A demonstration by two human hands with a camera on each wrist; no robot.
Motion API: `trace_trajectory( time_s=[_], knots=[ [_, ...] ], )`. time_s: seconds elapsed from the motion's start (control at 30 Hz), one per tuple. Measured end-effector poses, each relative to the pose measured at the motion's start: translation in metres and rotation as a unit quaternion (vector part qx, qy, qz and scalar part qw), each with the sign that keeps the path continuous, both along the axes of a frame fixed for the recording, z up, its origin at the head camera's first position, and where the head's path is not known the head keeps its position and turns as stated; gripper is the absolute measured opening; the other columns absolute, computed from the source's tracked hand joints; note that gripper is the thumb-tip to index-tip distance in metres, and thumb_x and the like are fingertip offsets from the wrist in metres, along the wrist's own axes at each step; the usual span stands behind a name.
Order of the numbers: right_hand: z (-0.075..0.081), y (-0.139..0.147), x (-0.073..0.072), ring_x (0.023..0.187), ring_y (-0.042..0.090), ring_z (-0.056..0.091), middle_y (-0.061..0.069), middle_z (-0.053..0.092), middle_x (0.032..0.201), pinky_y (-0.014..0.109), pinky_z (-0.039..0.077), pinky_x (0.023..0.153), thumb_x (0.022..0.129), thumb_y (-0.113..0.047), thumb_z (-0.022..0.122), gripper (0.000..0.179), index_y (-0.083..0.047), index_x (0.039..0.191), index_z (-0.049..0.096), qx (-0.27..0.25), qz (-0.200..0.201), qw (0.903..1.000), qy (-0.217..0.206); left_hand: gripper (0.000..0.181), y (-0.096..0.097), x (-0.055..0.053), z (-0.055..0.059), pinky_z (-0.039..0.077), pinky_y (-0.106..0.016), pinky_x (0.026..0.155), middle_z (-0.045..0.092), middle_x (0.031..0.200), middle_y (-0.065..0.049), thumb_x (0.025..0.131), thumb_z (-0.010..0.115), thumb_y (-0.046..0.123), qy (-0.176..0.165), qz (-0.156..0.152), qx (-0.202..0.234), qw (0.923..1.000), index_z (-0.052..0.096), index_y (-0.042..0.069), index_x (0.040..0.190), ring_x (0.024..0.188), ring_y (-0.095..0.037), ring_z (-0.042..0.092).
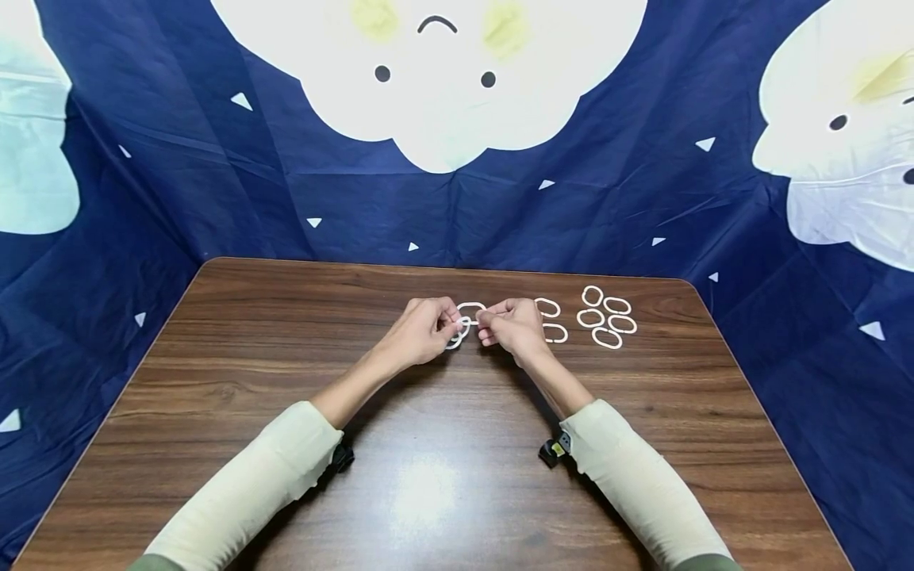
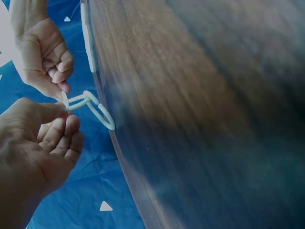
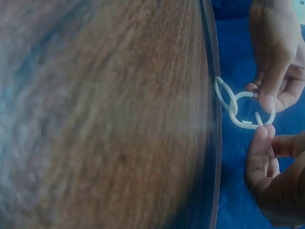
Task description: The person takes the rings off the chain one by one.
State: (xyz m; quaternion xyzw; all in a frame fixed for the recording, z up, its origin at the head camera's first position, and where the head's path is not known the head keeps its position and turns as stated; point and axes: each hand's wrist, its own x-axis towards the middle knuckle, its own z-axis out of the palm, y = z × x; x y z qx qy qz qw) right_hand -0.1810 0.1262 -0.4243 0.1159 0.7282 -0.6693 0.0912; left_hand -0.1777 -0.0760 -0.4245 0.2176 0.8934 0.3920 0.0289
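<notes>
White oval links, each with a small gap, are between my hands just above the table. My left hand (image 1: pixel 424 329) pinches one link (image 3: pixel 233 114) between thumb and fingertips. Looped through that one, a second link (image 3: pixel 222 94) hangs down toward the tabletop. With thumb and fingertips, my right hand (image 1: pixel 516 323) pinches another link (image 3: pixel 259 118), mostly hidden by the fingers; its end crosses the left hand's link. Whether those two are joined, I cannot tell. Behind the fingertips, a loose link (image 1: pixel 471 305) shows in the head view.
Two links (image 1: pixel 555 339) lie just right of my right hand, partly covered by it. Farther right, several loose links (image 1: pixel 607 339) lie in a group on the wooden table (image 1: pixel 286 317). A blue cloth (image 1: pixel 343 206) with cloud shapes hangs behind the table's far edge.
</notes>
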Motion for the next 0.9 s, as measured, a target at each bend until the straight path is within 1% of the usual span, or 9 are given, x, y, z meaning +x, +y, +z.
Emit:
trace_trajectory(
  time_s=[0.07,0.17,0.3,0.43,0.5,0.57,0.67,0.73,0.9],
  knots=[
    [-0.0005,-0.0002,-0.0001,0.052,0.006,0.068,0.002,0.074,0.071,0.022,0.06,0.052,0.102,0.001,0.077,0.009,0.008,0.104,0.072,-0.004,0.001,1.0,0.002,0.008,-0.0012,0.0002,0.0,0.053,-0.026,0.069,0.076,0.086,-0.001,0.105,0.077,0.013,-0.003,0.0,0.002,1.0,0.074,0.01,0.097,0.075,-0.01,0.063],
    [-0.0007,0.0001,0.0004,0.052,0.006,0.069,0.002,0.075,0.071,0.022,0.061,0.053,0.102,0.001,0.077,0.008,0.007,0.104,0.071,-0.011,0.003,0.9999,0.008,0.008,-0.0021,0.0003,-0.0001,0.054,-0.027,0.071,0.077,0.087,-0.002,0.105,0.078,0.013,-0.009,0.009,0.006,0.9999,0.075,0.01,0.098,0.076,-0.011,0.064],
    [-0.0009,0.0022,0.0018,0.054,0.007,0.07,0.005,0.077,0.074,0.023,0.062,0.054,0.102,0.002,0.077,0.007,0.006,0.103,0.071,-0.019,0.006,0.9997,0.012,0.007,-0.0019,-0.0001,0.0006,0.056,-0.03,0.075,0.08,0.092,-0.004,0.105,0.079,0.015,-0.014,0.037,0.02,0.999,0.077,0.009,0.103,0.078,-0.013,0.067],
    [-0.0022,0.0045,0.0028,0.055,0.008,0.071,0.009,0.078,0.077,0.024,0.064,0.057,0.102,0.002,0.077,0.009,0.007,0.106,0.07,-0.026,0.009,0.9996,0.01,0.006,-0.0018,-0.0016,0.0018,0.056,-0.032,0.081,0.082,0.097,-0.004,0.106,0.078,0.014,-0.011,0.066,0.045,0.9967,0.077,0.009,0.109,0.085,-0.018,0.072],
    [-0.0031,0.0052,0.0027,0.056,0.008,0.071,0.008,0.078,0.076,0.024,0.064,0.058,0.102,0.001,0.077,0.01,0.007,0.107,0.07,-0.029,0.009,0.9995,0.01,0.011,-0.002,-0.0021,0.0024,0.056,-0.033,0.082,0.081,0.098,-0.005,0.106,0.076,0.013,-0.01,0.068,0.056,0.9961,0.078,0.008,0.116,0.088,-0.021,0.073],
    [-0.0043,0.0053,0.0018,0.057,0.008,0.072,0.005,0.077,0.075,0.024,0.065,0.059,0.102,0.0,0.077,0.011,0.007,0.107,0.07,-0.03,0.01,0.9995,0.008,0.019,-0.0027,-0.0027,0.0026,0.056,-0.034,0.083,0.081,0.1,-0.006,0.107,0.074,0.011,-0.009,0.065,0.061,0.996,0.077,0.007,0.125,0.091,-0.024,0.073],
    [-0.0045,0.0055,0.001,0.058,0.008,0.072,0.002,0.075,0.074,0.024,0.065,0.06,0.102,-0.001,0.078,0.011,0.006,0.107,0.07,-0.027,0.01,0.9996,0.006,0.026,-0.0044,-0.0029,0.0021,0.056,-0.037,0.083,0.081,0.102,-0.007,0.109,0.072,0.012,-0.011,0.059,0.061,0.9963,0.077,0.009,0.135,0.092,-0.025,0.072],
    [-0.0046,0.0054,0.0005,0.059,0.008,0.072,0.001,0.075,0.074,0.024,0.065,0.06,0.102,-0.001,0.077,0.011,0.006,0.108,0.07,-0.025,0.011,0.9996,0.006,0.025,-0.0057,-0.0026,0.0016,0.056,-0.038,0.085,0.082,0.104,-0.007,0.11,0.072,0.014,-0.015,0.062,0.061,0.9961,0.077,0.012,0.134,0.093,-0.023,0.073],
    [-0.0045,0.0054,0.0002,0.058,0.007,0.072,0.002,0.076,0.075,0.024,0.065,0.06,0.103,0.0,0.077,0.009,0.005,0.107,0.071,-0.027,0.008,0.9995,0.013,0.013,-0.0079,-0.0018,-0.0003,0.058,-0.041,0.087,0.084,0.105,-0.005,0.111,0.072,0.022,-0.022,0.086,0.064,0.994,0.077,0.017,0.122,0.093,-0.021,0.075]
  ],
)
